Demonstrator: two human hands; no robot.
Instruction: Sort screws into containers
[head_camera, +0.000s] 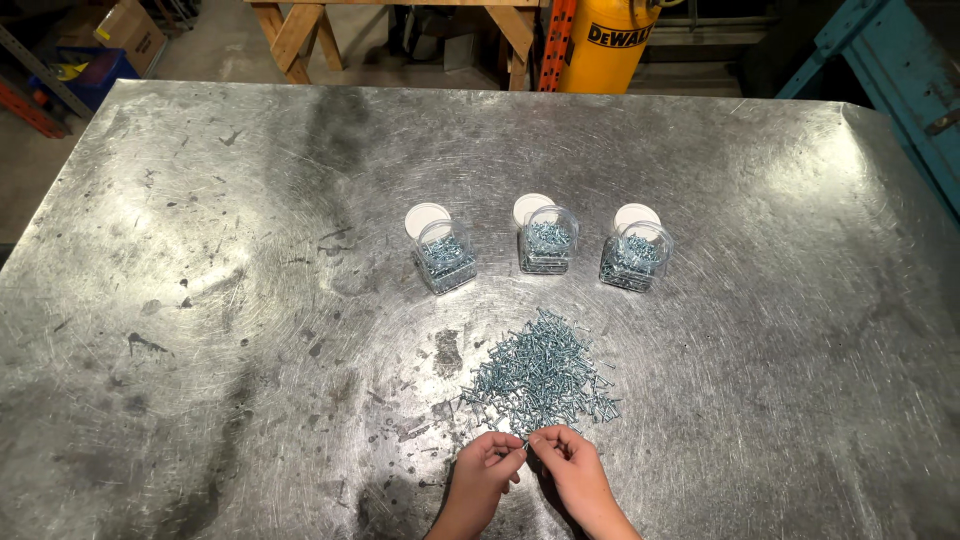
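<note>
A pile of small silvery screws (540, 372) lies on the scratched metal table (220, 300). My left hand (487, 467) and my right hand (572, 470) meet at the pile's near edge, fingertips pinched together on what looks like a screw between them. Beyond the pile stand three clear plastic jars partly filled with screws: a left jar (445, 258), a middle jar (548, 241) and a right jar (635, 257). A white round lid lies behind each jar, such as the left lid (427, 218).
Past the table's far edge stand wooden sawhorse legs (295, 35) and a yellow tank (608, 45). A blue metal frame (900, 80) runs along the right. Cardboard boxes (125, 30) sit on the floor at far left.
</note>
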